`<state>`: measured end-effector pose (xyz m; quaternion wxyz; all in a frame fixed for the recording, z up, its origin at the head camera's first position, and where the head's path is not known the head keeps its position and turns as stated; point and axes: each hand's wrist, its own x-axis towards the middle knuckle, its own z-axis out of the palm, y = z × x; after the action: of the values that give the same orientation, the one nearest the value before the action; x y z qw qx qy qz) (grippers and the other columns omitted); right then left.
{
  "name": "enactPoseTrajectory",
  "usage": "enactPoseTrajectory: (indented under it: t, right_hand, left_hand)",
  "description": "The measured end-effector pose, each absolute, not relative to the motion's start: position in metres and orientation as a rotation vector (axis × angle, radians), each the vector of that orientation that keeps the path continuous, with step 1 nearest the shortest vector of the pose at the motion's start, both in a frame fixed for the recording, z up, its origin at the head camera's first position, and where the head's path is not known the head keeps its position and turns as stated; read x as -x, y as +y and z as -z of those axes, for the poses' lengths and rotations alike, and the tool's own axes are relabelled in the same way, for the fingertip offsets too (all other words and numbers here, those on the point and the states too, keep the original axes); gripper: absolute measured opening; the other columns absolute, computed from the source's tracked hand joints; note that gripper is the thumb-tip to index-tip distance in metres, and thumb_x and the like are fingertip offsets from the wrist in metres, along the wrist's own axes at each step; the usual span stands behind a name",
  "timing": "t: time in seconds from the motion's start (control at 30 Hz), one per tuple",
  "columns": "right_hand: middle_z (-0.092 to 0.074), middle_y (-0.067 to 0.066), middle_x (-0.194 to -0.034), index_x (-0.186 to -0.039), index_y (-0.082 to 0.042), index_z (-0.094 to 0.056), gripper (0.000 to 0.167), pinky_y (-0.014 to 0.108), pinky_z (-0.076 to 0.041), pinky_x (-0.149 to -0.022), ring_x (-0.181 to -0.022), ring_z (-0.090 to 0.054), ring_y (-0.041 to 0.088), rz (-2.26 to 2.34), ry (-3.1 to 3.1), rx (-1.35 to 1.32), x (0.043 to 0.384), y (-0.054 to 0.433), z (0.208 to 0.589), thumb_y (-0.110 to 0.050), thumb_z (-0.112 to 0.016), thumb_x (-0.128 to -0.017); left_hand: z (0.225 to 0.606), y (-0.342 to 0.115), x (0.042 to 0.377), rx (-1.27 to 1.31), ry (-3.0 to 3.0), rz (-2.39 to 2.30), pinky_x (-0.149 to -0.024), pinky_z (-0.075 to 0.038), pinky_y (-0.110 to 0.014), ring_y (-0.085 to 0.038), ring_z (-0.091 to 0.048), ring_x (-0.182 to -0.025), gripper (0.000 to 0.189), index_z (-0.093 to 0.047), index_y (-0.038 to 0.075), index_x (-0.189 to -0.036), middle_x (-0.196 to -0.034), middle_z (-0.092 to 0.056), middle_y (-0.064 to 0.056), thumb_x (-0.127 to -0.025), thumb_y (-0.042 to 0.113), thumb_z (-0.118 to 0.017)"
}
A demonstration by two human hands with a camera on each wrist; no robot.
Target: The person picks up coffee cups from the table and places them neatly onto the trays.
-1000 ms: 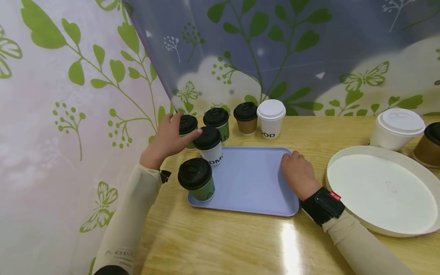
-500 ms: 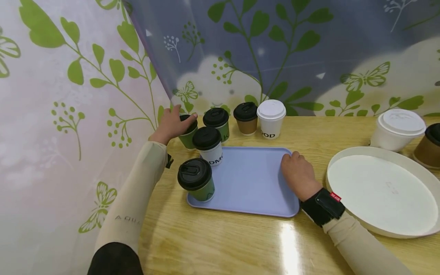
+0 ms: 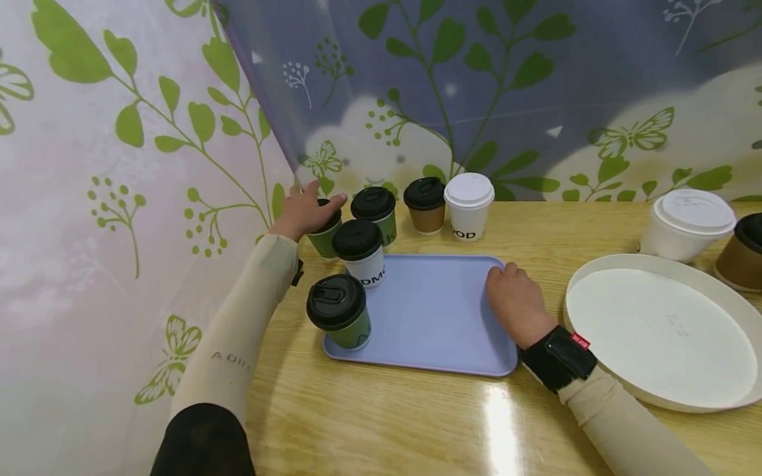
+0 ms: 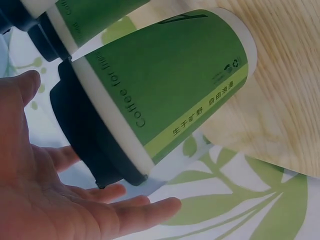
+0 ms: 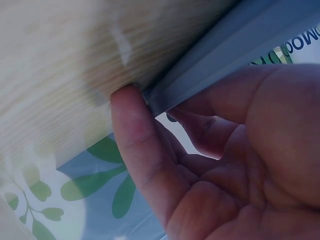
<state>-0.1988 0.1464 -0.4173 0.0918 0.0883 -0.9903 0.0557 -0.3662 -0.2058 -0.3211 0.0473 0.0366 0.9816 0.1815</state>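
My left hand [image 3: 305, 210] reaches over the black lid of a green paper coffee cup [image 3: 325, 242] at the back left. In the left wrist view its thumb stands apart from the lid [image 4: 92, 130], with the other fingers loosely spread along the lid's far side. My right hand [image 3: 516, 301] pinches the right edge of a lavender tray [image 3: 440, 311]; in the right wrist view the tray's rim [image 5: 200, 75] lies between thumb and fingers. On the tray's left side stand a green cup [image 3: 351, 330] with a black lid and a white cup [image 3: 366, 268] with a black lid.
Behind the tray stand another green cup [image 3: 387, 228], a brown cup [image 3: 427, 217] and a white-lidded cup [image 3: 468, 215]. To the right are a round white tray [image 3: 661, 330], a white cup [image 3: 681, 231] and a brown cup [image 3: 741, 258]. Patterned walls [image 3: 196, 277] border the table left and back.
My left hand has moved away from above the white cup, back and left to the rear green cup's lid, then slightly right. The right hand and the tray have stayed in place.
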Motion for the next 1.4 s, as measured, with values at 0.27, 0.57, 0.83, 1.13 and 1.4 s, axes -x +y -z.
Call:
enactPoseTrajectory:
  t: [0.27, 0.57, 0.83, 1.13, 1.4]
  right_hand:
    - [-0.052, 0.028, -0.076, -0.082, 0.015, -0.054, 0.014, 0.053, -0.055, -0.053, -0.069, -0.062, 0.042, -0.183, -2.816, -0.273, 0.197, 0.147, 0.421, 0.012, -0.051, -0.096]
    - [-0.053, 0.028, -0.075, -0.079, 0.013, -0.054, 0.018, 0.053, -0.055, -0.052, -0.067, -0.062, 0.042, -0.190, -2.777, -0.268, 0.197, 0.146, 0.423, 0.011, -0.049, -0.096]
    - [-0.053, 0.028, -0.075, -0.080, 0.014, -0.055, 0.017, 0.052, -0.055, -0.052, -0.067, -0.063, 0.042, -0.171, -2.775, -0.277, 0.197, 0.147, 0.423, 0.011, -0.051, -0.096]
    - [-0.053, 0.027, -0.076, -0.083, 0.015, -0.056, 0.015, 0.052, -0.055, -0.053, -0.069, -0.063, 0.041, -0.164, -2.816, -0.279, 0.197, 0.147, 0.420, 0.011, -0.051, -0.096]
    - [-0.053, 0.027, -0.076, -0.082, 0.014, -0.055, 0.015, 0.052, -0.055, -0.053, -0.069, -0.063, 0.041, -0.161, -2.821, -0.282, 0.196, 0.147, 0.420, 0.011, -0.052, -0.096]
  left_hand:
    - [0.323, -0.197, 0.366, -0.147, 2.968, -0.564, -0.116, -0.017, -0.073, -0.064, -0.004, -0.148, 0.085, -0.017, 0.011, -0.167, -0.168, 0.001, -0.032, -0.104, 0.065, -0.038]
    - [0.327, -0.196, 0.367, -0.143, 2.962, -0.502, -0.115, -0.020, -0.072, -0.065, -0.005, -0.147, 0.082, -0.019, 0.011, -0.166, -0.167, -0.003, -0.034, -0.106, 0.062, -0.039]
    - [0.331, -0.198, 0.371, -0.123, 2.951, -0.443, -0.114, -0.020, -0.073, -0.065, -0.007, -0.147, 0.076, -0.022, 0.013, -0.166, -0.166, -0.010, -0.035, -0.107, 0.057, -0.040]
    - [0.328, -0.198, 0.367, -0.123, 2.949, -0.388, -0.114, -0.024, -0.071, -0.063, -0.012, -0.147, 0.082, -0.023, 0.010, -0.165, -0.164, -0.014, -0.035, -0.103, 0.055, -0.050]
    - [0.331, -0.201, 0.365, -0.100, 2.978, -0.441, -0.117, -0.023, -0.068, -0.059, -0.014, -0.148, 0.080, -0.025, 0.005, -0.164, -0.162, -0.019, -0.036, -0.102, 0.049, -0.052]
